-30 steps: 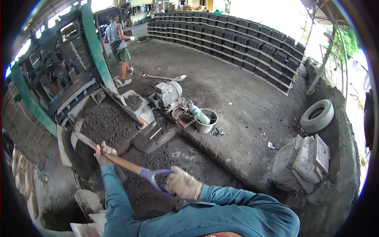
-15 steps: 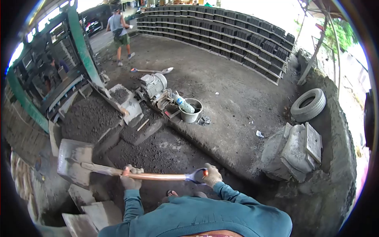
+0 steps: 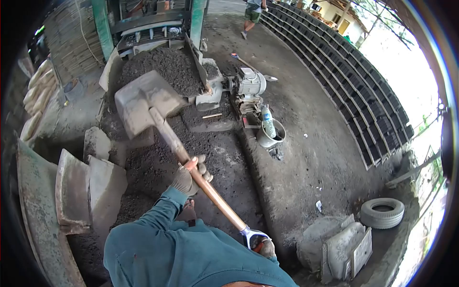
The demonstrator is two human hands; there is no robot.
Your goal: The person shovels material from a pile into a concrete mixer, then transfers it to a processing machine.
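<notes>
A shovel (image 3: 210,191) with a wooden shaft lies slantwise across my front, its broad grey blade (image 3: 146,103) up and to the left. Gloved, my left hand (image 3: 191,174) is wrapped round the middle of the shaft. At the lower end my right hand (image 3: 267,248), also gloved, grips the D-shaped handle and is partly hidden by it. The blade looks bare and hangs in front of a heap of dark, crumbly material (image 3: 160,69) below a green-framed machine (image 3: 193,24).
An electric motor (image 3: 251,82) and a bucket (image 3: 271,134) with a plastic bottle (image 3: 267,122) stand on the raised ledge. Another shovel (image 3: 253,67) lies behind them. Stacked dark blocks (image 3: 334,71) line the right; a tyre (image 3: 381,213) lies lower right. A person (image 3: 253,16) walks at the back.
The view has turned left toward the machine. The shovel has swung from nearly level to slanting, its blade now higher and farther forward. Both hands keep their hold.
</notes>
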